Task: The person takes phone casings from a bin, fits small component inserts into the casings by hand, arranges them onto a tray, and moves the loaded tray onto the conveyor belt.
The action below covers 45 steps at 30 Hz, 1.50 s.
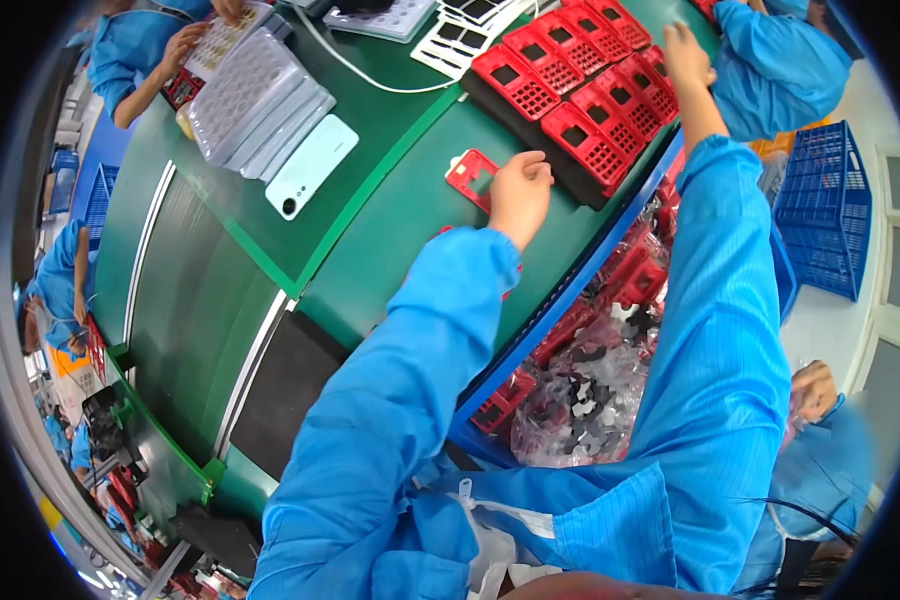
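Note:
My left hand (522, 196) is over the green worktable, its fingers curled inward; whatever they may hold is hidden. Just left of it a small red plastic frame with a window (472, 176) lies partly covered by the hand. Farther right, my right hand (686, 62) reaches past the far right end of the red perforated plastic casings (588, 48). Its fingers are bent, and I cannot make out anything in them. The casings sit in two rows on a black foam pad (515, 122). Bits of red show beside my left sleeve.
A blue bin (570, 285) with bagged red and black parts stands against the table's near edge. A pale phone (312, 167) and stacked clear trays (255, 100) lie at left. Co-workers in blue sit across and at right. Blue crates (823, 210) stand at right.

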Each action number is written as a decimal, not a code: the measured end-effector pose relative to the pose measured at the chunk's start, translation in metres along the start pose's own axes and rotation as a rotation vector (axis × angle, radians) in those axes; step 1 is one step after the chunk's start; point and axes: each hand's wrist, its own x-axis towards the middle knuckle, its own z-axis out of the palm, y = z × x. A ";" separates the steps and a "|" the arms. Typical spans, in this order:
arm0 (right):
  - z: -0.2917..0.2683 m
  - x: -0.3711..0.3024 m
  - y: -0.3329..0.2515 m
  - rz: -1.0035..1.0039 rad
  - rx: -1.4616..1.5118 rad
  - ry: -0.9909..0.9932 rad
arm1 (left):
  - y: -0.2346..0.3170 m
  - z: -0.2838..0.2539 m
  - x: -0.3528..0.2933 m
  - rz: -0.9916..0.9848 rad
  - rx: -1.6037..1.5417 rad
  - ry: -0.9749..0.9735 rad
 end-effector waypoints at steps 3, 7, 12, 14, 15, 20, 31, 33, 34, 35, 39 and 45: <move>0.006 -0.056 0.010 -0.159 0.442 -0.026 | 0.023 -0.028 -0.039 0.054 0.100 -0.140; -0.040 -0.179 -0.007 -0.420 0.476 -0.083 | 0.050 -0.114 -0.115 0.220 0.529 -0.114; -0.070 -0.253 -0.036 -0.670 0.432 -0.133 | 0.037 -0.154 -0.137 0.355 0.890 -0.029; -0.062 -0.234 -0.033 -0.610 0.383 -0.021 | 0.050 -0.157 -0.142 0.369 0.827 -0.038; -0.058 -0.213 -0.019 -0.548 0.346 0.038 | 0.058 -0.156 -0.141 0.403 0.813 -0.045; -0.036 -0.089 0.070 -0.240 -0.122 0.067 | 0.067 -0.171 -0.144 0.427 0.828 -0.019; 0.032 0.025 0.096 -0.339 -0.108 -0.156 | 0.065 -0.123 -0.109 0.351 0.825 -0.068; 0.038 0.021 0.107 -0.344 -0.012 -0.146 | 0.067 -0.101 -0.090 0.450 0.795 -0.157; 0.040 0.018 0.111 -0.355 0.088 -0.130 | 0.068 -0.091 -0.085 0.464 0.785 -0.187; 0.039 0.012 0.110 -0.350 0.088 -0.133 | 0.069 -0.085 -0.081 0.478 0.776 -0.217; 0.023 -0.026 0.080 -0.539 0.008 -0.034 | 0.069 -0.069 -0.074 0.589 0.869 -0.252; 0.047 -0.020 0.076 -0.347 -0.015 -0.058 | 0.044 0.014 -0.007 1.008 1.309 -0.559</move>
